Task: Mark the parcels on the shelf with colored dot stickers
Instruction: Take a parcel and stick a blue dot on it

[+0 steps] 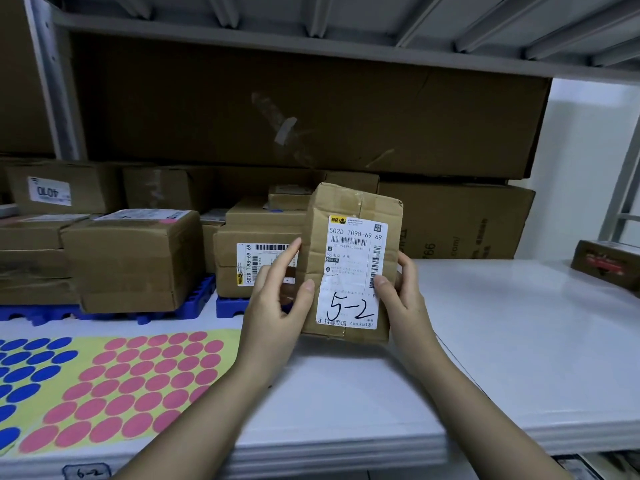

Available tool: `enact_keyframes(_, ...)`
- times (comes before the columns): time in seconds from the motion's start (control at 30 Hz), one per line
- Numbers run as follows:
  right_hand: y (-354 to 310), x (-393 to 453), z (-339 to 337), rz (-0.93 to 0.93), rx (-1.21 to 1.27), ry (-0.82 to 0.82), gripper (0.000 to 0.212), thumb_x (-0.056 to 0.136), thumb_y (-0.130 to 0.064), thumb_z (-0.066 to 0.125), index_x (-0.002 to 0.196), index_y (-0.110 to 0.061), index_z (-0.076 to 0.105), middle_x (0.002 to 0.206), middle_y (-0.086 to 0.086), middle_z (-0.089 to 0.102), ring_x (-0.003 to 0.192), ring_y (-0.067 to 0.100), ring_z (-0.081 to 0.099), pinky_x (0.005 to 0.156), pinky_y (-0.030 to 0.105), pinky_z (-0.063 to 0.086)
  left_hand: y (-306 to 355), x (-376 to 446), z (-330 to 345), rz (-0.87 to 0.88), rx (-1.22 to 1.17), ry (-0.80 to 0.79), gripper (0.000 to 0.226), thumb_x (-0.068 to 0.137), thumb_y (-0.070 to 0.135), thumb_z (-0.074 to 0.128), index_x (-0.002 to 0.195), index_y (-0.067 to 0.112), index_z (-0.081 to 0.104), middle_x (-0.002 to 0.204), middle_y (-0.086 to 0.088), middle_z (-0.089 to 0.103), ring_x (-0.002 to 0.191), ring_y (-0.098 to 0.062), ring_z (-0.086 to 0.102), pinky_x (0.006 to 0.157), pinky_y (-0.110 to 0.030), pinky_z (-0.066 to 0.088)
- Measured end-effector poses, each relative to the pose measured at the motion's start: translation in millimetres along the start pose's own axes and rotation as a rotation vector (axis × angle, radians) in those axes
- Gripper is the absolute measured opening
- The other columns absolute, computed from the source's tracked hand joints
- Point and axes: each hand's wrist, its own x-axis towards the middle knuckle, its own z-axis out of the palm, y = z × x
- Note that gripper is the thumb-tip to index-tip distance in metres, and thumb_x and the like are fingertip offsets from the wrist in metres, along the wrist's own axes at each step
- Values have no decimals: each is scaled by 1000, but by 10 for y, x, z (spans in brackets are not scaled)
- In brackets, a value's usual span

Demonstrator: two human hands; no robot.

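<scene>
A: Head view, centre of the frame. What is the grip on?

B: Both hands hold one parcel [349, 261], stood upright just above the white shelf [519, 341]. The left hand [277, 306] curls round its left edge, thumb on the front face. The right hand [401, 292] clasps the right edge, thumb pressing the label [353, 271].

A: What does the label show?

B: Barcodes, the print "502D T098-69 69" and, lower down, "5-2" written by hand in black. I see no dot sticker on the face turned to the camera.

A: And the stickers?

B: At lower left of the frame, flat on the shelf: a yellow sheet [138, 382] of pink dots, and beside it, at the frame's left edge, blue dots [27, 368]. Neither hand touches them.

A: Other parcels?

B: Just behind the left hand stands a box [242, 258] with a similar label turned sideways. Further left, a stack of boxes [131, 258] rests on blue trays [194, 303]; one has a pink dot on its top. Large cartons [311, 112] fill the back of the shelf. At the right edge sits a small dark box [609, 263], well apart from the hands.
</scene>
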Motion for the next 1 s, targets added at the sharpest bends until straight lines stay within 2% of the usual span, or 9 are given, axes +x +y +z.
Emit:
enact_keyframes(0.13,-45,-2,-12,16,87,-16,61,82,-31,54,139,-26,34,101,-24,69,100,2,66,86,24,53,-5,15,13,-37,-25,-11,57,96,20,54,137,52,31,115,34,38,93,31,41,74,5,34)
enact_keyframes(0.23,-69,16,-53,39,117,-25,66,80,-30,55,142,-24,33,98,-12,72,93,6,67,78,20,54,-39,26,15,-86,-47,-61,62,85,40,53,137,61,28,114,26,46,95,12,51,82,-12,44)
enact_keyframes(0.3,-87,25,-77,81,131,-43,70,78,-31,55,144,-25,33,101,-1,69,88,5,68,72,18,53,-64,33,20,-118,-51,-88,62,81,44,51,135,64,28,111,10,51,92,-6,55,85,-27,51)
enact_keyframes(0.37,-105,35,-106,108,117,-55,69,77,-32,55,143,-27,35,101,-1,63,84,1,67,69,15,51,-67,29,21,-121,-49,-106,62,81,46,51,136,63,28,105,4,52,87,-12,55,82,-29,52)
enact_keyframes(0.5,-95,59,-205,172,73,-81,68,76,-38,56,142,-35,36,118,9,58,105,16,65,87,28,52,-41,20,55,-152,-15,-160,65,79,52,50,140,57,26,98,7,52,84,-12,54,81,-33,50)
enact_keyframes(0.6,-113,23,-301,237,28,-96,67,75,-41,55,140,-36,39,123,8,58,108,19,64,92,35,51,6,26,92,-190,18,-218,69,77,57,50,141,57,24,86,9,48,77,-14,53,82,-39,49)
enact_keyframes(0.7,-157,-29,-430,300,-11,-88,61,78,-42,57,136,-30,44,124,4,60,104,14,65,86,31,51,60,57,128,-199,79,-322,78,75,64,51,145,52,19,86,7,52,81,-20,58,83,-42,47)
enact_keyframes(0.83,-187,-58,-596,375,-44,-38,31,99,-32,49,128,-22,50,116,1,64,91,6,65,66,17,47,181,45,233,-215,156,-426,70,92,46,53,149,43,12,87,17,52,77,-5,54,77,-30,44)
enact_keyframes(1.0,-157,-77,-712,447,-137,-12,28,97,-36,50,120,-21,55,111,-2,66,94,9,64,70,25,45,176,30,337,-325,146,-488,73,90,52,53,149,41,12,97,4,63,94,-14,62,95,-39,47)
